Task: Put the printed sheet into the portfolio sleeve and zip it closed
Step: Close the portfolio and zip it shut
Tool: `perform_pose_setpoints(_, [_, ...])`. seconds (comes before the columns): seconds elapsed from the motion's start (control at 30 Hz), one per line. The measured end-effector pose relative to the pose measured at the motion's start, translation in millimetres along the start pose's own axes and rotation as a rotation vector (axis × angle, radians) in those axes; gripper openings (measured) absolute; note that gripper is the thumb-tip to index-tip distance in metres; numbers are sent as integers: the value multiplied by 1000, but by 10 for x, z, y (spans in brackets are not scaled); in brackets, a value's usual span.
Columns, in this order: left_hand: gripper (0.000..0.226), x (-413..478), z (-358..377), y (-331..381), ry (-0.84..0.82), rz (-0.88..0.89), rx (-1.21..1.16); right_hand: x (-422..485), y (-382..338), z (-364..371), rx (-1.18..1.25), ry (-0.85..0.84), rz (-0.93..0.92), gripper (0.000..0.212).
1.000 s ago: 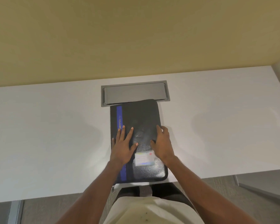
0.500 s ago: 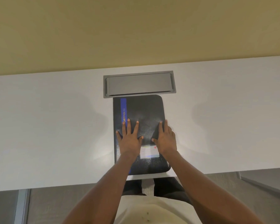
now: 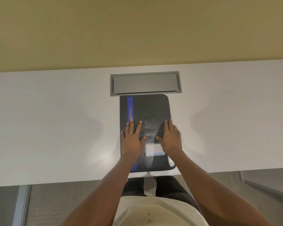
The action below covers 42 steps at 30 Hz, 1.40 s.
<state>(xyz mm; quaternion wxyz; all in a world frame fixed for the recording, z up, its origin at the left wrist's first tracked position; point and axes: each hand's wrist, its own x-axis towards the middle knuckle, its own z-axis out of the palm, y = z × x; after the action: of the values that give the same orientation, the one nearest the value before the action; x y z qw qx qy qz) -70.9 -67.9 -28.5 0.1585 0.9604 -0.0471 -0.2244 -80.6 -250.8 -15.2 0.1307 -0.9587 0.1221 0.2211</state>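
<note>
A black portfolio sleeve (image 3: 149, 110) with a blue stripe down its left side and a small label card (image 3: 153, 149) lies flat on the white desk (image 3: 55, 124), its long side running away from me. My left hand (image 3: 132, 139) rests palm down on the sleeve's left half, fingers spread. My right hand (image 3: 171, 138) lies flat on the right half, near the sleeve's right edge. Neither hand holds anything. No printed sheet shows anywhere in view. The zipper is too thin to make out along the sleeve's edge.
A grey recessed cable hatch (image 3: 145, 83) sits in the desk just beyond the sleeve's far end. A tan wall rises behind the desk. The sleeve's near end lies close to the desk's front edge, above my lap.
The sleeve has straightened and moved away from the desk's front edge toward the hatch. Both hands stay flat on it, with the right hand now nearer the right edge.
</note>
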Motion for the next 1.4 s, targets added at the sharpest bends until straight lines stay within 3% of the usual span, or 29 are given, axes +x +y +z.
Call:
perform_pose_setpoints(0.23, [75, -411, -57, -332, 72, 22, -251, -343, -367, 123, 232, 42, -131, 87])
perform_pose_setpoints(0.43, [54, -917, -85, -679, 119, -47, -399, -817, -651, 395, 289, -83, -385, 43])
perform_pose_setpoints(0.53, [40, -1153, 14, -896, 109, -83, -425, -1034, -721, 512, 296, -191, -412, 17])
perform_pose_setpoints(0.6, [31, -1257, 92, -1009, 56, -129, -423, -1143, -745, 608, 253, -231, -402, 13])
perform_pose_setpoints(0.8, [30, -1449, 296, -1221, -45, -93, -340, -1356, -778, 908, 113, -280, -315, 28])
perform_pose_setpoints(0.93, [11, -1447, 308, -1249, -41, -62, -281, -1392, -850, 1034, 164, -311, -237, 28])
perform_pose_setpoints(1.03, [12, -1422, 311, -1223, -41, -53, -277, -1394, -933, 1096, 252, -316, -178, 22])
perform_pose_setpoints(1.13, [7, -1415, 368, -1221, -29, -90, -445, -1403, -988, 1142, 413, -331, -94, 19])
perform_pose_setpoints(1.23, [9, -1390, 385, -1258, -47, -155, -603, -1452, -1032, 1215, 741, -318, 67, 13])
perform_pose_setpoints(1.33, [8, -1355, 356, -1297, -103, -141, -651, -1512, -1072, 1271, 1037, -294, 269, 9])
perform_pose_setpoints(1.4, [9, -1335, 320, -1307, -159, -124, -658, -1507, -1075, 1299, 1095, -282, 337, 9])
